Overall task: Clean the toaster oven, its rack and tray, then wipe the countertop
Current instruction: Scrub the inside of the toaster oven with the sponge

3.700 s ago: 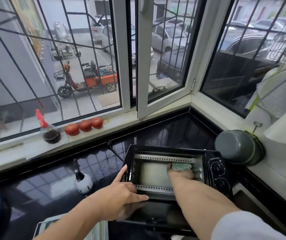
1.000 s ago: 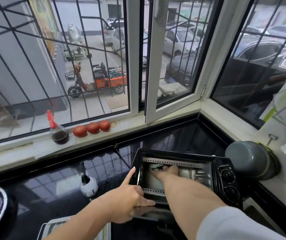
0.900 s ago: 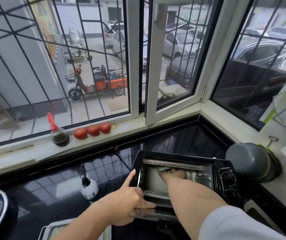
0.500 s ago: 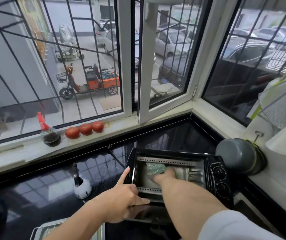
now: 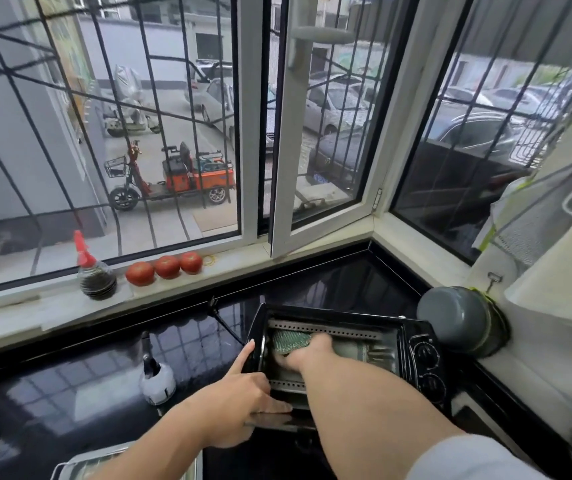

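With my right hand point(image 5: 307, 353) reaching into the toaster oven point(image 5: 346, 344) on the tabletop point(image 5: 69, 393), its fingers press the green cloth point(image 5: 289, 341) flat against the cavity's left end. The cavity's long axis runs rightward, so open room lies that way. My left hand point(image 5: 243, 403) rests spread on the oven's left front edge, forefinger extended.

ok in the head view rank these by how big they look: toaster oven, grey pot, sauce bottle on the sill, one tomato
1. toaster oven
2. grey pot
3. sauce bottle
4. tomato

The bottle and tomatoes sit farther from the camera, so their true size against the pot is less sure.
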